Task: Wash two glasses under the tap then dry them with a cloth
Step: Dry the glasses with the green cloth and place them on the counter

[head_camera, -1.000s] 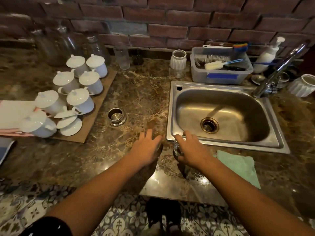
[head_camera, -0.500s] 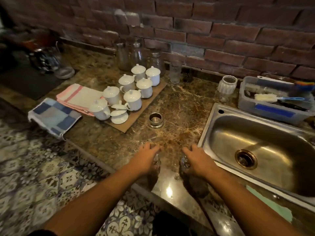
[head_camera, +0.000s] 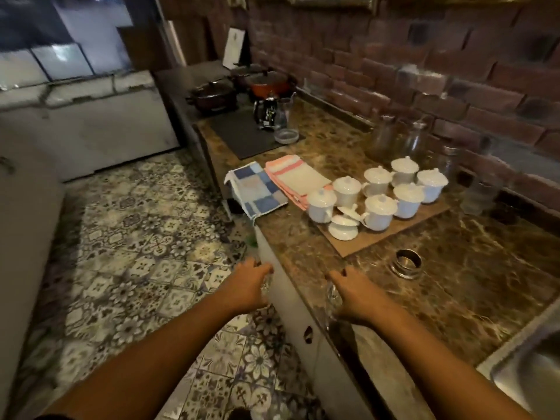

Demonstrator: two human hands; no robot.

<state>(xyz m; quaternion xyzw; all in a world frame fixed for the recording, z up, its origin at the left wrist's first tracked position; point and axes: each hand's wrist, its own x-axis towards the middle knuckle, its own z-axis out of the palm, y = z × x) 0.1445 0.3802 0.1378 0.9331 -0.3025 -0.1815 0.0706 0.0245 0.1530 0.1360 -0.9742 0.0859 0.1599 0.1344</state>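
My left hand point(head_camera: 247, 286) grips a clear glass point(head_camera: 267, 282) from above, out past the counter's front edge and over the floor. My right hand point(head_camera: 353, 295) grips a second clear glass point(head_camera: 331, 294) above the counter's front edge. Both glasses are mostly hidden under my fingers. A blue checked cloth point(head_camera: 256, 190) hangs over the counter edge ahead, with a pink striped cloth point(head_camera: 298, 178) flat beside it. Only a corner of the steel sink point(head_camera: 527, 377) shows at the lower right; the tap is out of view.
A wooden board point(head_camera: 391, 237) carries several white lidded cups point(head_camera: 380, 209). A metal ring point(head_camera: 407, 263) sits on the marble counter point(head_camera: 472, 268). Glass jars point(head_camera: 400, 140) stand by the brick wall. Pots point(head_camera: 212, 93) and a glass jug point(head_camera: 272, 115) stand at the far end.
The view has swung left, away from the sink toward the cloths and floor. Both hands moved left with the glasses; my left hand is now past the counter edge.
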